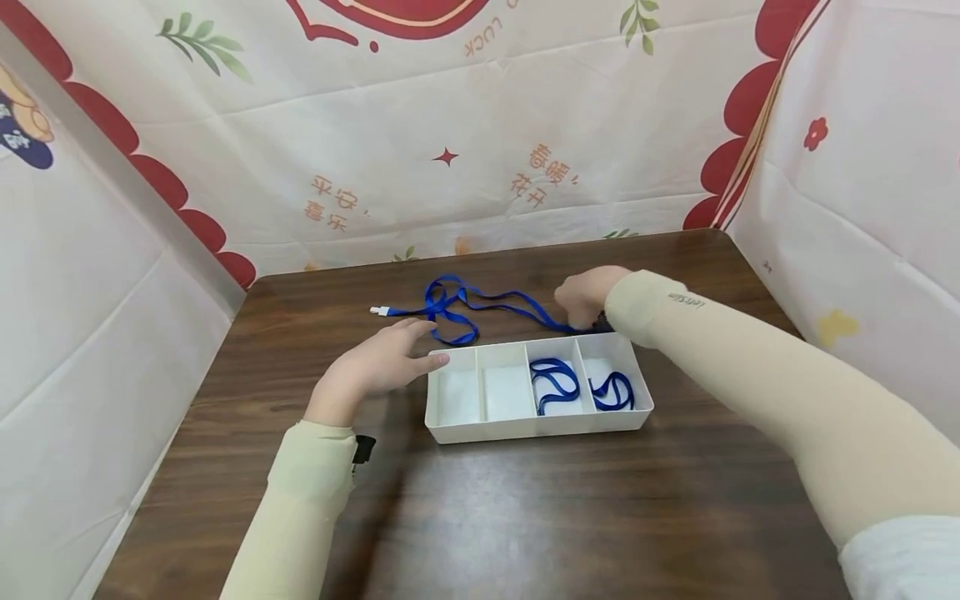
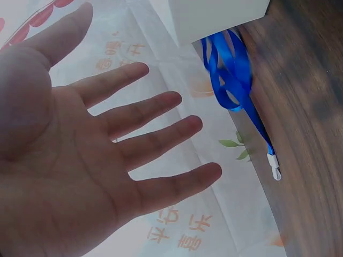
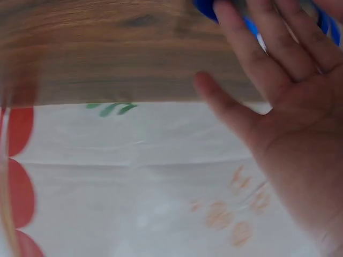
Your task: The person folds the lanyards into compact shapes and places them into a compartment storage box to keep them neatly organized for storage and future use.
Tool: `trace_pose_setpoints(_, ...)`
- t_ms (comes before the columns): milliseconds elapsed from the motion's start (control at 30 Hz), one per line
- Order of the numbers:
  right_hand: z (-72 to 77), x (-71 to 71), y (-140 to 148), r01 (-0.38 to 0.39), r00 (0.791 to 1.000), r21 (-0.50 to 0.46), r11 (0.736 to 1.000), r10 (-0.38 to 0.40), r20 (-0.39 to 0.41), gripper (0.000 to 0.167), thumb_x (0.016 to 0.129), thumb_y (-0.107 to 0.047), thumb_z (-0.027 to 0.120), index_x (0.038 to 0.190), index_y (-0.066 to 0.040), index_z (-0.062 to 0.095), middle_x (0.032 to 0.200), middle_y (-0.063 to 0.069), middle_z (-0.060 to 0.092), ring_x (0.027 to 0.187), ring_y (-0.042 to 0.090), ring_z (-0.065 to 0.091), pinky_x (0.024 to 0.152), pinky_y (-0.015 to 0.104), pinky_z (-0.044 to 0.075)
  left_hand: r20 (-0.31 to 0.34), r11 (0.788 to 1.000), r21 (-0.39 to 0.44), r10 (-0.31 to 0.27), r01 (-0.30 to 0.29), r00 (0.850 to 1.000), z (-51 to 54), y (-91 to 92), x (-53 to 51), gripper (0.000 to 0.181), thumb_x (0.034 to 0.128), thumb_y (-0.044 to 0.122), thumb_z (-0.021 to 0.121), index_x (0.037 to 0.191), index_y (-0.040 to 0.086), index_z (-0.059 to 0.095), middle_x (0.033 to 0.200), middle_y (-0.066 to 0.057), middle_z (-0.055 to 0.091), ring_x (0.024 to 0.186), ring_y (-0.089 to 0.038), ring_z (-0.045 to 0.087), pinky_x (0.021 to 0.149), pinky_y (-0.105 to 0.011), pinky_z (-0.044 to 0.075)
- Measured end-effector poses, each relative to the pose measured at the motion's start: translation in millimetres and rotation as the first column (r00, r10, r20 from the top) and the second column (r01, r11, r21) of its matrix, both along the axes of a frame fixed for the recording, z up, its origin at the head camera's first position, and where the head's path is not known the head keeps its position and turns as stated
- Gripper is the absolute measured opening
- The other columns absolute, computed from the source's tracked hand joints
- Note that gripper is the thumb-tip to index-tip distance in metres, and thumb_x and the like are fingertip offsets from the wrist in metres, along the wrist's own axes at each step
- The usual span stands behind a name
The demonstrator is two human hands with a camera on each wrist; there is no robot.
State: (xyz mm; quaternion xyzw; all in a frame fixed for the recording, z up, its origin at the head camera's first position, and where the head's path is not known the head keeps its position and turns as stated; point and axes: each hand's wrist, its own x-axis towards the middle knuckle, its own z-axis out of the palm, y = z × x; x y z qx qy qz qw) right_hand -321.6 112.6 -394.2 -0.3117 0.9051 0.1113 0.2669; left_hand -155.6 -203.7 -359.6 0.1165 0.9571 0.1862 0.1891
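A blue lanyard (image 1: 517, 300) lies behind the white divided tray (image 1: 536, 427), its white clip (image 1: 380, 311) at the left. My left hand (image 1: 382, 358) hovers by the tray's left end; in the left wrist view the same hand (image 2: 107, 139) has its fingers spread, holding nothing, with the lanyard (image 2: 236, 80) beyond them. My right hand (image 1: 588, 293) is at the lanyard's right end, behind the tray. In the right wrist view the fingers of this hand (image 3: 289, 80) are extended, their tips near blue strap (image 3: 206, 8); whether they touch it is unclear.
Two coiled blue lanyards lie in the tray, one in the third compartment from the left (image 1: 555, 385) and one in the rightmost (image 1: 615, 392). The dark wooden table (image 1: 495, 517) meets printed white cloth (image 1: 450, 100) at the back and sides.
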Motion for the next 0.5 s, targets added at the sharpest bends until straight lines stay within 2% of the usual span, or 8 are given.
trace_pose_setpoints(67, 3.5, -5.3, 7, 0.031, 0.998, -0.050, 0.998, -0.034, -0.060, 0.011, 0.096, -0.006, 0.059, 0.097, -0.009, 0.070, 0.089, 0.007, 0.067, 0.072, 0.021, 0.056, 0.066, 0.037, 0.048, -0.002, 1.000, 0.005, -0.012, 0.012, 1.000, -0.9, 0.1, 0.0, 0.076, 0.1076, 0.052, 0.057, 0.167, 0.010, 0.034, 0.175, -0.016, 0.030, 0.163, -0.038, 0.030, 0.129, -0.059, 0.032)
trace_pose_setpoints(133, -1.1, -11.5, 15, 0.022, 0.984, -0.114, 0.993, -0.042, -0.173, 0.009, 0.098, -0.011, 0.062, 0.095, -0.008, 0.070, 0.092, 0.009, 0.069, 0.075, 0.022, 0.058, 0.071, 0.041, 0.052, 0.000, 1.000, 0.010, -0.019, 0.019, 1.000, -1.6, -0.2, 0.6, 0.075, 0.1076, 0.051, 0.057, 0.166, 0.009, 0.035, 0.174, -0.017, 0.031, 0.162, -0.038, 0.031, 0.129, -0.059, 0.032)
trace_pose_setpoints(200, -9.3, -16.0, 22, 0.038, 0.971, -0.147, 0.988, -0.071, -0.227, 0.015, 0.100, -0.017, 0.065, 0.090, -0.008, 0.069, 0.089, 0.010, 0.069, 0.074, 0.023, 0.059, 0.072, 0.044, 0.054, 0.003, 1.000, 0.019, -0.024, 0.024, 1.000, -2.6, -0.3, 1.4, 0.074, 0.1077, 0.050, 0.058, 0.165, 0.008, 0.037, 0.174, -0.017, 0.032, 0.162, -0.038, 0.031, 0.129, -0.059, 0.032)
trace_pose_setpoints(267, -17.3, -18.0, 28, 0.063, 0.972, -0.172, 0.983, -0.100, -0.212, 0.020, 0.103, -0.022, 0.064, 0.090, -0.007, 0.068, 0.086, 0.010, 0.067, 0.074, 0.023, 0.059, 0.073, 0.044, 0.054, 0.004, 0.999, 0.029, -0.030, 0.030, 1.000, -3.8, -0.2, 2.1, 0.074, 0.1076, 0.050, 0.058, 0.165, 0.008, 0.037, 0.174, -0.018, 0.032, 0.162, -0.038, 0.031, 0.128, -0.059, 0.033)
trace_pose_setpoints(367, -25.5, -17.3, 33, 0.099, 0.982, -0.199, 0.975, -0.127, -0.137, 0.028, 0.107, -0.027, 0.062, 0.090, -0.006, 0.068, 0.081, 0.009, 0.064, 0.072, 0.023, 0.058, 0.073, 0.040, 0.051, 0.002, 0.998, 0.044, -0.037, 0.037, 0.999, -4.4, 0.5, 2.5, 0.074, 0.1075, 0.050, 0.059, 0.165, 0.008, 0.037, 0.173, -0.017, 0.033, 0.161, -0.037, 0.034, 0.128, -0.059, 0.033)
trace_pose_setpoints(500, -28.9, -13.4, 35, 0.072, 0.989, -0.205, 0.976, -0.097, -0.113, 0.020, 0.105, -0.019, 0.064, 0.094, -0.004, 0.071, 0.085, 0.010, 0.067, 0.073, 0.023, 0.059, 0.072, 0.037, 0.052, -0.029, 0.997, 0.061, -0.053, 0.055, 0.998, -2.1, 4.4, 1.7, 0.071, 0.1076, 0.049, 0.059, 0.164, 0.011, 0.040, 0.171, -0.015, 0.039, 0.158, -0.036, 0.039, 0.127, -0.058, 0.036)
